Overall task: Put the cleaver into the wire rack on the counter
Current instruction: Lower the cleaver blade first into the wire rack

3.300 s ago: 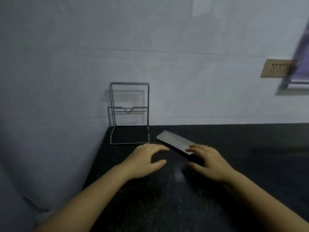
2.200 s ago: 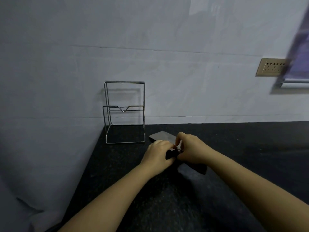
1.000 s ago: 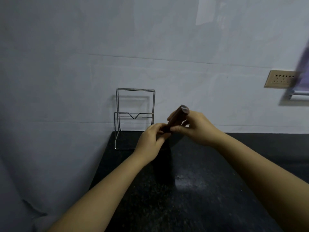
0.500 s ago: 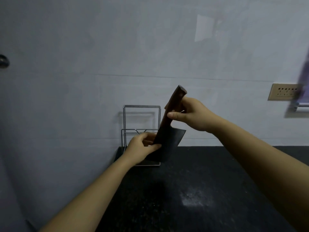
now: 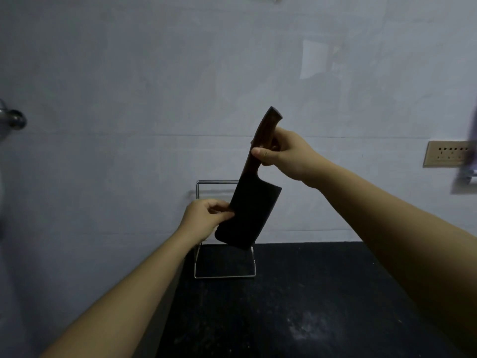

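The cleaver (image 5: 249, 215) hangs blade down in the air, its dark blade tilted and its brown wooden handle pointing up. My right hand (image 5: 284, 153) is wrapped around the handle. My left hand (image 5: 206, 220) pinches the blade's left edge. Behind and below the blade stands the wire rack (image 5: 224, 270) on the black counter (image 5: 296, 306), against the wall. The blade covers most of the rack's upper frame and floats above its base.
A pale wall rises behind the counter. A beige socket plate (image 5: 446, 157) sits on the wall at the right, with a blurred purple object at the frame's edge. A metal fitting (image 5: 13, 120) juts out at the far left. The counter's left edge runs near the rack.
Both hands took the cleaver off the counter and turned it blade down. In the last half second it rose slightly and now hangs over the rack.
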The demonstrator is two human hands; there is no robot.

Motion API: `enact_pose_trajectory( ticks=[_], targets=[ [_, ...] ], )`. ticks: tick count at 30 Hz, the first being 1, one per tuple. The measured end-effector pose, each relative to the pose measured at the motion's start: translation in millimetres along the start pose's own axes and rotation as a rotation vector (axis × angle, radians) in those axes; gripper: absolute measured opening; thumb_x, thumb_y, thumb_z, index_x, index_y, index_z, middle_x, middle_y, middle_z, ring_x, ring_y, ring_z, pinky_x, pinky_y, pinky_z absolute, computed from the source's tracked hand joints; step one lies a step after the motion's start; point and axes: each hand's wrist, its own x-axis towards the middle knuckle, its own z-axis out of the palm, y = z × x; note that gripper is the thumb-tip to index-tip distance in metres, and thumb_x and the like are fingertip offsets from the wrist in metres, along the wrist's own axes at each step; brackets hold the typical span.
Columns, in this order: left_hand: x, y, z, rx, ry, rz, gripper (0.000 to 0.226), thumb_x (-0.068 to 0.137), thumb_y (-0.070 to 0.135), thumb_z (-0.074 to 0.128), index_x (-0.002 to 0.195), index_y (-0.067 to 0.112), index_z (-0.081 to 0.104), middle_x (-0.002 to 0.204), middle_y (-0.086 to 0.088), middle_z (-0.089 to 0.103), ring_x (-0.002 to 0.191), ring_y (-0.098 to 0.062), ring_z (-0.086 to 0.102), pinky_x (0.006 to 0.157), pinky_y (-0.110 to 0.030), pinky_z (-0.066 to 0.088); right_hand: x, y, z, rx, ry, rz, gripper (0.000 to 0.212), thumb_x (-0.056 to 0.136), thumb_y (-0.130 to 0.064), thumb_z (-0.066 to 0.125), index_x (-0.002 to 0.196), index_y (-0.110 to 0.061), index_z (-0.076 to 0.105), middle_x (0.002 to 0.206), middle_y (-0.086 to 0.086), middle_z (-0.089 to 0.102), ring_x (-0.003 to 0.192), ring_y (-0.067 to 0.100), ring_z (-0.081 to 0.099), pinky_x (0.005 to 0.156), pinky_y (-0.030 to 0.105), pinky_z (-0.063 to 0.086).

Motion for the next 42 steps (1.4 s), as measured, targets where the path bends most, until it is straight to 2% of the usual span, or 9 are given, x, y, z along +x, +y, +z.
enact_pose_trajectory(
  ticks=[6, 12, 15, 21, 25, 28, 33, 38, 42],
  targets=[
    [28.5, 22.9, -13.1, 0.059, 0.082, 0.052, 0.02, 0.068, 0.017, 0.077, 0.087, 0.023, 0.073, 0.084, -0.001, 0.073, 0.081, -0.02, 0.068, 0.079, -0.037, 0.056, 30.7, -12.9, -8.3, 0.043, 0.113, -0.022, 0.028, 0.083, -0.02, 0.063, 0.107, -0.01, 0.054, 0.095, 0.006, 0.062, 0.086, 0.027, 0.064, 0.075, 0.035, 0.056],
    [53.1, 36.8, -16.8, 0.082, 0.129, 0.081, 0.017, 0.071, 0.016, 0.075, 0.086, 0.022, 0.071, 0.085, -0.002, 0.071, 0.082, -0.022, 0.067, 0.082, -0.044, 0.056, 56.3, -24.2, -11.8, 0.055, 0.161, -0.049, 0.023, 0.083, -0.019, 0.063, 0.102, -0.016, 0.051, 0.081, -0.004, 0.058, 0.072, 0.013, 0.062, 0.066, 0.026, 0.054],
    [64.2, 40.0, -18.2, 0.096, 0.151, 0.076, 0.018, 0.073, 0.016, 0.073, 0.091, 0.018, 0.07, 0.087, -0.005, 0.07, 0.083, -0.023, 0.066, 0.081, -0.042, 0.056, 65.5, -28.2, -11.8, 0.052, 0.161, -0.051, 0.023, 0.083, -0.019, 0.064, 0.102, -0.017, 0.051, 0.081, -0.005, 0.058, 0.069, 0.011, 0.062, 0.06, 0.02, 0.051],
    [81.1, 45.5, -18.7, 0.124, 0.214, 0.122, 0.014, 0.076, 0.017, 0.071, 0.089, 0.017, 0.065, 0.081, -0.002, 0.065, 0.078, -0.019, 0.062, 0.064, -0.024, 0.049, 80.2, -37.3, -9.9, 0.023, 0.159, -0.093, 0.027, 0.083, -0.019, 0.063, 0.107, -0.018, 0.051, 0.081, -0.007, 0.058, 0.069, 0.007, 0.06, 0.052, 0.008, 0.043],
    [90.0, 44.9, -17.8, 0.079, 0.268, 0.119, 0.013, 0.077, 0.015, 0.071, 0.087, 0.012, 0.062, 0.082, -0.004, 0.064, 0.076, -0.019, 0.061, 0.069, -0.028, 0.049, 88.5, -40.2, -5.4, -0.016, 0.157, -0.139, 0.032, 0.083, -0.017, 0.063, 0.113, -0.016, 0.052, 0.081, -0.008, 0.056, 0.075, 0.013, 0.059, 0.067, 0.019, 0.045],
    [98.3, 42.7, -18.1, 0.06, 0.282, 0.108, 0.012, 0.077, 0.015, 0.07, 0.084, 0.01, 0.061, 0.075, 0.001, 0.061, 0.071, -0.014, 0.058, 0.065, -0.024, 0.047, 94.0, -43.4, -0.4, -0.058, 0.143, -0.175, 0.036, 0.083, -0.017, 0.063, 0.116, -0.014, 0.052, 0.083, -0.012, 0.054, 0.078, 0.012, 0.056, 0.078, 0.028, 0.045],
    [112.1, 34.0, -21.6, 0.002, 0.322, 0.066, 0.012, 0.078, 0.015, 0.069, 0.081, 0.011, 0.059, 0.075, 0.0, 0.06, 0.072, -0.018, 0.058, 0.063, -0.022, 0.047, 102.6, -47.5, 10.0, -0.121, 0.095, -0.232, 0.037, 0.083, -0.017, 0.062, 0.118, -0.014, 0.051, 0.092, -0.006, 0.055, 0.071, 0.003, 0.052, 0.076, 0.028, 0.043],
    [119.3, 22.8, -22.1, 0.011, 0.316, 0.058, 0.013, 0.079, 0.016, 0.068, 0.083, 0.01, 0.058, 0.081, -0.004, 0.06, 0.075, -0.021, 0.058, 0.063, -0.023, 0.048, 110.8, -43.8, 18.9, -0.148, 0.054, -0.231, 0.039, 0.085, -0.016, 0.061, 0.121, -0.015, 0.049, 0.085, -0.015, 0.051, 0.069, 0.001, 0.051, 0.068, 0.021, 0.04],
    [122.4, 15.4, -19.5, 0.022, 0.284, 0.038, 0.013, 0.079, 0.016, 0.068, 0.084, 0.009, 0.058, 0.082, -0.005, 0.061, 0.081, -0.026, 0.06, 0.077, -0.039, 0.054, 115.4, -34.8, 23.1, -0.16, 0.035, -0.226, 0.038, 0.085, -0.015, 0.06, 0.121, -0.013, 0.048, 0.083, -0.018, 0.049, 0.068, 0.0, 0.05, 0.062, 0.016, 0.04]
  ],
)
